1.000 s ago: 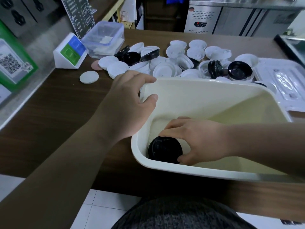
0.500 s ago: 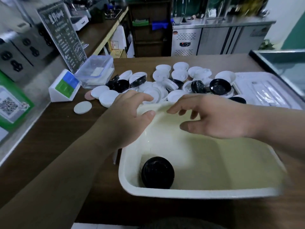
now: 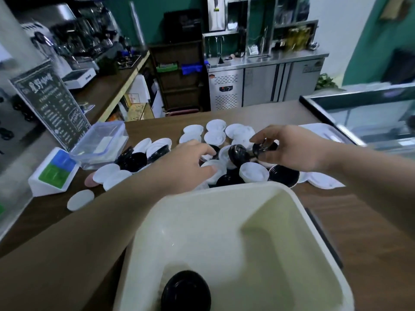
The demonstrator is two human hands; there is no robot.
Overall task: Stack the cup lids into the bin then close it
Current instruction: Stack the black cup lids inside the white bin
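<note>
Out over the lid pile (image 3: 215, 134), the right hand (image 3: 292, 151) pinches a black lid (image 3: 261, 149) — the left hand (image 3: 188, 162), fingers loosely spread, touches a white lid (image 3: 213, 170). One dark lid (image 3: 186, 290) sits in the bin (image 3: 224, 194).

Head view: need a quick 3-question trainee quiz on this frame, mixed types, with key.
1. True or false: the bin is empty.
2. Pick one: the right hand grips A) a white lid, B) a black lid, C) nothing.
3. Fill in: the stowed lid lies in the bin's near-____ corner.
Key: 1 false; 2 B; 3 left.
</note>
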